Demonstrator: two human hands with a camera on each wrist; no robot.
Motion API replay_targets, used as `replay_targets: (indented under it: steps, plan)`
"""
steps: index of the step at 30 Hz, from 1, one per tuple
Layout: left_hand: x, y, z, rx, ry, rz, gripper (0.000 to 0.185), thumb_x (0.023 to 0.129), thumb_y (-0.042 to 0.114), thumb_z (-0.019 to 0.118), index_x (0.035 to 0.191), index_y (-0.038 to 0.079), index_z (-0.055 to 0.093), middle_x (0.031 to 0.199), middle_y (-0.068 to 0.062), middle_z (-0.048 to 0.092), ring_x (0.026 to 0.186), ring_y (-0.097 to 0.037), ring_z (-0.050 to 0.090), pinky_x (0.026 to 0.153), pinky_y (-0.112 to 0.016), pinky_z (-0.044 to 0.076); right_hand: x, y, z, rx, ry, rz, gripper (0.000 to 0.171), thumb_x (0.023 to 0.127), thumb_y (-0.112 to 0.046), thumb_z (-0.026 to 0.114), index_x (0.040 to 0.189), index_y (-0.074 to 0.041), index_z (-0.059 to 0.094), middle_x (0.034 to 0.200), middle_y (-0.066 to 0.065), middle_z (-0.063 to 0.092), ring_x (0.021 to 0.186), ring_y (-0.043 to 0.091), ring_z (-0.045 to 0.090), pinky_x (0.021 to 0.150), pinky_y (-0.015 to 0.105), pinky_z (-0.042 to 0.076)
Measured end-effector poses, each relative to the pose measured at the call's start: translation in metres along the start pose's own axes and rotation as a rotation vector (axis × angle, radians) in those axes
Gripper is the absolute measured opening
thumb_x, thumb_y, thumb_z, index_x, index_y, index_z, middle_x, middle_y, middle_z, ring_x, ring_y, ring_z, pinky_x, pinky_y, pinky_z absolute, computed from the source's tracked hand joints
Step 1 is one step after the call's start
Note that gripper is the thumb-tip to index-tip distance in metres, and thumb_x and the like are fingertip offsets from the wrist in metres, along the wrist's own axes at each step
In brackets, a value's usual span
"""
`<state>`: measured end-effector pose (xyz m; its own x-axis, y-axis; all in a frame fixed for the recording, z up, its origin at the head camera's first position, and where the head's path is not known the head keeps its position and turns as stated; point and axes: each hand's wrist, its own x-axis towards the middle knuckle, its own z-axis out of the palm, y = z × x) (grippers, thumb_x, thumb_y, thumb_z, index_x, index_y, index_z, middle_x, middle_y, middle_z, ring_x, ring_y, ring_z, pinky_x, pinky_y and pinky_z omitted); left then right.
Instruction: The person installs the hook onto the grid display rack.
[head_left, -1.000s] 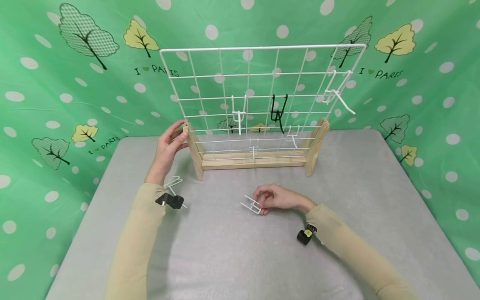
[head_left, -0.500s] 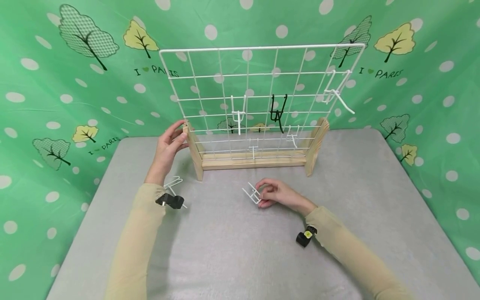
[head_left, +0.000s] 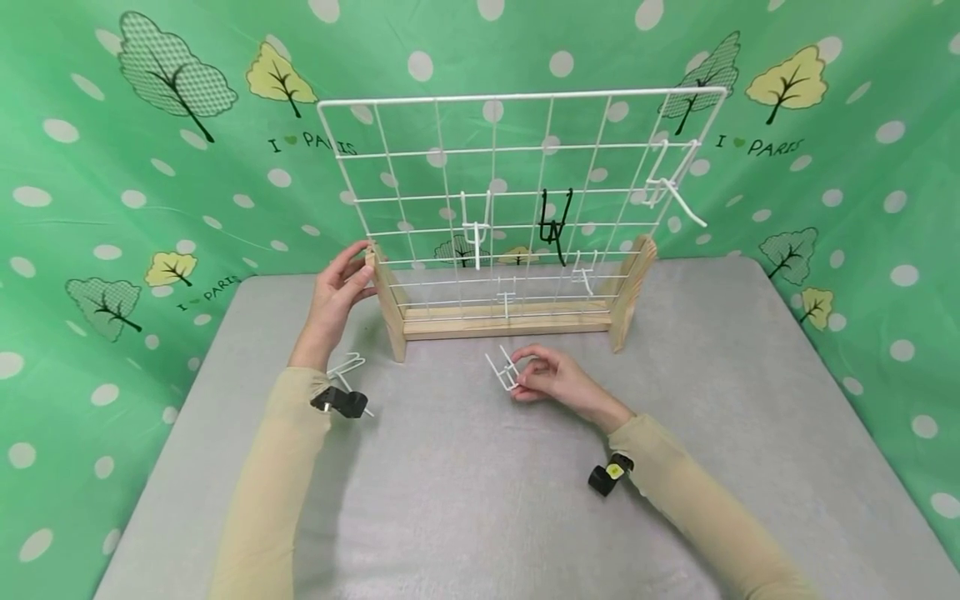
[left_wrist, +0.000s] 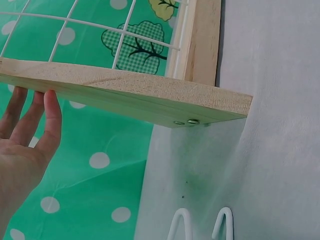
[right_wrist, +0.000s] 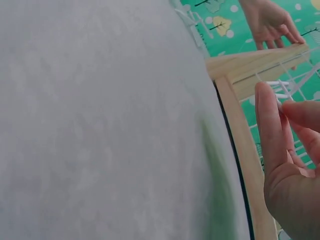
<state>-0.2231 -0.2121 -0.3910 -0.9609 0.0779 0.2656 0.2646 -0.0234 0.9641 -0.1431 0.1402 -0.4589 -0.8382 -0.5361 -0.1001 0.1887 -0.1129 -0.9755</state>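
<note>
My left hand (head_left: 337, 287) holds the upper end of the left wooden upright (head_left: 387, 304) of a stand carrying a white wire grid (head_left: 525, 150). In the left wrist view, fingertips (left_wrist: 51, 97) touch the upright's outer face. My right hand (head_left: 558, 379) pinches a white wire hook (head_left: 504, 371) between thumb and fingers, in front of the stand's wooden base bar (head_left: 510, 331). Its two prongs point up and toward the grid. In the right wrist view the fingers partly hide this hook (right_wrist: 282, 89).
Several hooks hang on the grid, among them a black hook (head_left: 553, 229), a white hook (head_left: 476, 233) and another white hook (head_left: 667, 187) at upper right. One more white hook (head_left: 347, 367) lies on the grey table (head_left: 465, 500) by my left wrist. Behind hangs a green curtain (head_left: 225, 208).
My right hand has moved forward toward the stand with the white hook, whose prongs have tilted more upright. The left hand has stayed at the upright.
</note>
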Motion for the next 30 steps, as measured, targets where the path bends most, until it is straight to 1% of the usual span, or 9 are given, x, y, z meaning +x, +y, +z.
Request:
replay_targets:
  steps: [2,5,8,11,14,20,24,30]
  plan:
    - [0.0,0.0,0.0,0.003,-0.001,-0.004,0.043,0.099,0.014,0.056,0.141,0.008,0.049,0.121,-0.004,0.059,0.113,-0.019,0.054,0.084,-0.026,0.054,0.0,-0.002,0.002,0.002,0.014,-0.003,0.037,0.092,0.012,0.053,0.125,0.02,0.038,0.085,0.012,0.063,0.084,0.024,0.069,0.083,0.048,0.054]
    - [0.0,0.0,0.0,0.007,-0.003,-0.006,0.043,0.099,0.015,0.056,0.141,0.008,0.049,0.121,-0.003,0.059,0.113,-0.019,0.054,0.084,-0.026,0.054,0.0,-0.005,0.005,0.002,0.039,-0.007,0.029,0.093,0.01,0.053,0.119,0.018,0.041,0.085,0.011,0.062,0.084,0.024,0.069,0.084,0.049,0.054]
    - [0.0,0.0,0.0,0.008,-0.003,-0.01,0.043,0.099,0.015,0.056,0.141,0.008,0.049,0.121,-0.004,0.059,0.114,-0.019,0.054,0.084,-0.027,0.054,0.0,-0.009,0.008,-0.009,0.065,-0.006,0.02,0.093,0.009,0.053,0.112,0.013,0.046,0.085,0.011,0.062,0.084,0.024,0.069,0.084,0.047,0.055]
    - [0.0,0.001,0.0,0.017,-0.005,-0.014,0.043,0.099,0.015,0.056,0.141,0.008,0.049,0.123,-0.005,0.058,0.115,-0.019,0.053,0.085,-0.027,0.054,0.001,-0.013,0.011,-0.018,0.081,-0.007,0.017,0.093,0.008,0.054,0.109,0.009,0.048,0.085,0.012,0.062,0.084,0.025,0.069,0.084,0.05,0.054]
    - [0.0,0.002,-0.001,0.025,-0.007,-0.017,0.044,0.099,0.016,0.056,0.142,0.007,0.048,0.126,-0.008,0.056,0.116,-0.02,0.052,0.086,-0.029,0.053,0.002,-0.017,0.015,-0.026,0.092,-0.014,0.016,0.093,0.008,0.054,0.109,0.009,0.049,0.085,0.013,0.061,0.083,0.025,0.069,0.085,0.052,0.053]
    - [0.001,0.002,-0.001,0.033,-0.018,-0.023,0.043,0.099,0.016,0.056,0.141,0.009,0.049,0.131,-0.015,0.053,0.118,-0.022,0.051,0.088,-0.031,0.053,0.003,-0.03,0.024,-0.036,0.119,-0.033,0.019,0.093,0.01,0.054,0.11,0.014,0.047,0.087,0.016,0.062,0.081,0.025,0.069,0.085,0.053,0.052]
    - [0.001,0.003,-0.001,0.036,-0.019,-0.029,0.043,0.099,0.016,0.056,0.141,0.01,0.049,0.131,-0.016,0.053,0.118,-0.021,0.051,0.089,-0.032,0.053,0.006,-0.04,0.029,-0.055,0.126,-0.048,0.019,0.093,0.009,0.054,0.11,0.015,0.048,0.091,0.019,0.062,0.082,0.024,0.069,0.086,0.055,0.051]
    - [0.0,0.004,-0.002,0.039,-0.018,-0.036,0.043,0.099,0.016,0.056,0.142,0.009,0.049,0.132,-0.017,0.051,0.118,-0.021,0.051,0.09,-0.035,0.052,0.011,-0.053,0.037,-0.06,0.124,-0.065,0.022,0.092,0.01,0.054,0.113,0.016,0.048,0.092,0.02,0.063,0.082,0.023,0.069,0.084,0.05,0.053]
